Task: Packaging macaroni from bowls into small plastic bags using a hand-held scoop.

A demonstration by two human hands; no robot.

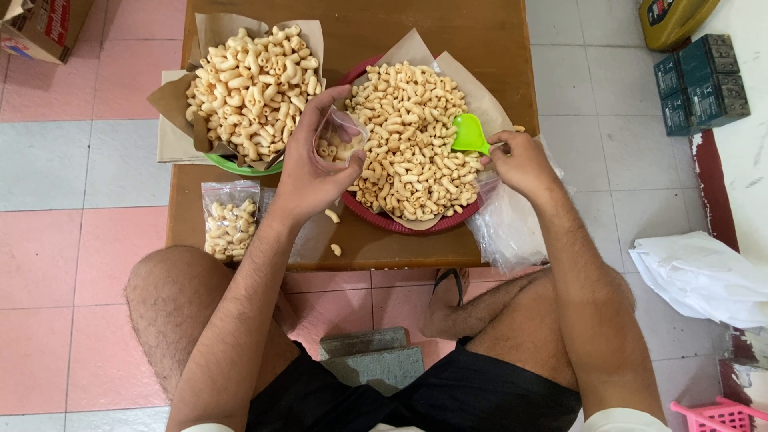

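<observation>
Over the red basket [376, 218], my left hand [308, 172] pinches a barely filled small clear bag [339, 138] open, my right hand [520, 164] grips the green scoop [470, 133], one sealed bag [230, 222] done, heaps of macaroni snacks [410, 140] left.

To your far right you see dark green boxes [702, 82] stacked by the wall, with a yellow jug [674, 19] above them; a white plastic heap [698, 276] lies on the floor; a pink basket [718, 415] sits at the bottom corner; a cardboard box [42, 28] occupies the top left; a grey block [372, 360] rests between your legs.
</observation>
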